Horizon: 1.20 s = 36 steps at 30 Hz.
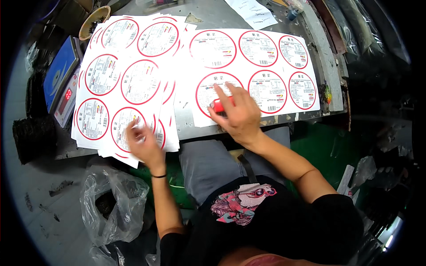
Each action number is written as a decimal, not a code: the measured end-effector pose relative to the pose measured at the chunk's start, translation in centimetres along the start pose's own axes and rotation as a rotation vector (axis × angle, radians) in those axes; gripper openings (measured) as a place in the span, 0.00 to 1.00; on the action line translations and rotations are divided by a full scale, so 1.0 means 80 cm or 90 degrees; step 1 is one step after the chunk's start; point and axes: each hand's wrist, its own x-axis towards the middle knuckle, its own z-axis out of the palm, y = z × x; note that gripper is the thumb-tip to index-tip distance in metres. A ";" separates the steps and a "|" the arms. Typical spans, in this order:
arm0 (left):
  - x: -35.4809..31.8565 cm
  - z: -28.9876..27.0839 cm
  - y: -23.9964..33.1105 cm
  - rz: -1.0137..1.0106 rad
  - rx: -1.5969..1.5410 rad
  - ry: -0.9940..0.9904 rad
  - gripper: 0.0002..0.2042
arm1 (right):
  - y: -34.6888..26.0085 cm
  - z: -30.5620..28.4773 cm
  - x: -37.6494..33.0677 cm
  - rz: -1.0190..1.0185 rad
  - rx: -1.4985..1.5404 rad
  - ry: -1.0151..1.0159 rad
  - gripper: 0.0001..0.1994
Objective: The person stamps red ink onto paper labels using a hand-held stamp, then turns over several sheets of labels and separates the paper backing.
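My right hand (239, 113) is closed around a small red object (220, 104) with a dark part; its kind is mostly hidden by my fingers. It rests over the lower-left round label on a white label sheet (287, 71) printed with red-ringed circles in two rows. My left hand (144, 144), smeared by motion, is over the lower edge of a thick, uneven stack of similar label sheets (116, 101). Its fingers look bent, but whether they grip a sheet cannot be made out.
A scale with a red lit display (67, 95) and a blue folder-like item (60, 73) stand at the left. A bowl (94, 22) sits behind the stack. A handwritten paper (252, 13) lies at the back. Below hangs a clear plastic bag (113, 208). The metal table's (202, 131) front edge is before my lap.
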 end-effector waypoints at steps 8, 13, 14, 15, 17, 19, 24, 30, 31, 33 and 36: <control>-0.031 0.154 0.084 0.217 0.311 -0.160 0.25 | 0.088 0.106 0.108 -0.003 -0.019 0.025 0.29; -0.037 0.159 0.085 0.181 0.185 -0.118 0.24 | 0.166 -0.004 0.106 0.016 -0.052 0.131 0.27; -0.039 0.163 0.094 0.165 0.154 -0.114 0.24 | 0.197 -0.019 0.099 0.036 -0.087 0.125 0.26; -0.038 0.163 0.100 0.143 0.148 -0.127 0.24 | 0.222 -0.008 0.078 0.079 -0.073 0.033 0.25; -0.036 0.161 0.105 0.042 0.112 -0.124 0.22 | 0.244 0.021 0.060 0.023 -0.030 0.039 0.25; -0.034 0.161 0.108 -0.054 0.024 -0.113 0.20 | 0.249 -0.006 0.070 0.004 -0.002 0.056 0.24; -0.029 0.153 0.136 -0.048 -0.059 -0.111 0.11 | 0.371 -0.072 0.028 0.100 -0.132 0.074 0.24; -0.017 0.126 0.148 -0.105 -0.211 -0.094 0.09 | 0.384 -0.097 0.045 0.067 -0.053 0.096 0.25; -0.006 0.115 0.149 -0.135 -0.227 -0.098 0.08 | 0.387 -0.108 0.052 0.074 -0.067 0.133 0.24; 0.020 0.078 0.117 -0.186 -0.253 -0.067 0.08 | 0.382 -0.118 0.061 0.079 -0.096 0.167 0.24; 0.055 0.001 0.053 -0.325 -0.336 0.021 0.06 | 0.375 -0.086 0.047 0.114 -0.085 0.016 0.25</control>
